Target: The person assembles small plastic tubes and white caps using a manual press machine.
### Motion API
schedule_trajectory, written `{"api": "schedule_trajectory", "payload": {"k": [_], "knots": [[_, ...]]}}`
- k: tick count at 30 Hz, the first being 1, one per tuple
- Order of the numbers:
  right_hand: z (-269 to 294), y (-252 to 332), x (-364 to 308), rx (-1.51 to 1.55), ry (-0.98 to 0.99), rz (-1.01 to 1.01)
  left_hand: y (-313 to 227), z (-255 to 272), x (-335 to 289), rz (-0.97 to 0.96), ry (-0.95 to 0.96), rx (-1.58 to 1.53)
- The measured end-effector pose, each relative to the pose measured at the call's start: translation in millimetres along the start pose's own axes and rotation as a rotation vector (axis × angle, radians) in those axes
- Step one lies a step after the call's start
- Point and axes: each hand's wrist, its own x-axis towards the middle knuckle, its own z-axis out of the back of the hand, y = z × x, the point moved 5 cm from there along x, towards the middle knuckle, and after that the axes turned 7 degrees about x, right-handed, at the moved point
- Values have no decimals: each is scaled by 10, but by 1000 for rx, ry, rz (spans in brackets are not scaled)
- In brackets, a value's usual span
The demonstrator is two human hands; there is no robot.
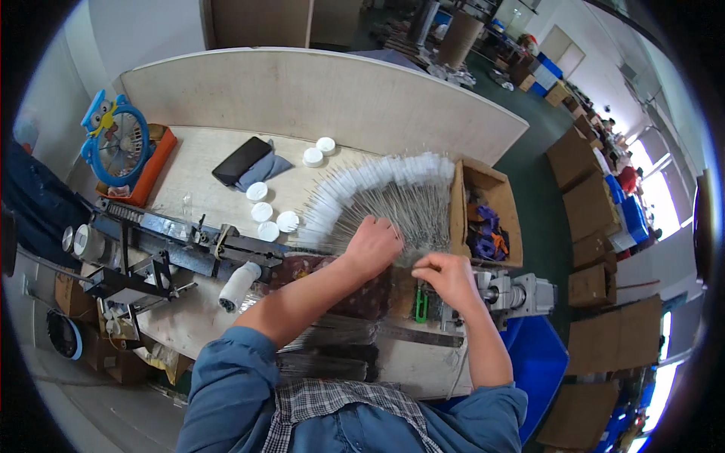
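A wide fan of thin metal wires with white ends (408, 170) lies across the bench. At the near ends of the wires is my left hand (375, 245), its fingers curled down; whatever they grip is hidden beneath them. To the right and nearer to me, my right hand (451, 278) has thumb and fingers pinched together. Anything between those fingertips is too small to make out. Just below the right fingertips stands a small green part (421, 303), beside a grey metal machine (521, 294). A dark reddish mat (362, 297) lies under my left forearm.
A cardboard box (457, 204) with purple and orange pieces bounds the wires' right side. Several white round caps (288, 221) and a black phone (242, 160) on a cloth lie left. A metal rail fixture (181, 230), white spool (240, 287) and blue fan (117, 143) stand farther left.
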Motion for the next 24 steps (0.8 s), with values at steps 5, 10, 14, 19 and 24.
{"api": "schedule_trajectory", "payload": {"k": [5, 10, 14, 19, 24], "knots": [[24, 44, 0, -71, 152, -10, 45, 400, -739, 60, -215, -298], [-431, 686, 331, 163, 210, 422, 173, 670, -1702, 572, -158, -611], [-1010, 897, 520, 161, 243, 483, 333, 602, -2239, 1157, -195, -1195], [-1406, 1080, 606, 134, 179, 389, 537, 603, -2446, 1346, -371, -1426], [-1418, 1195, 602, 74, 175, 371, 499, 468, -2176, 1374, -380, -1949]]}}
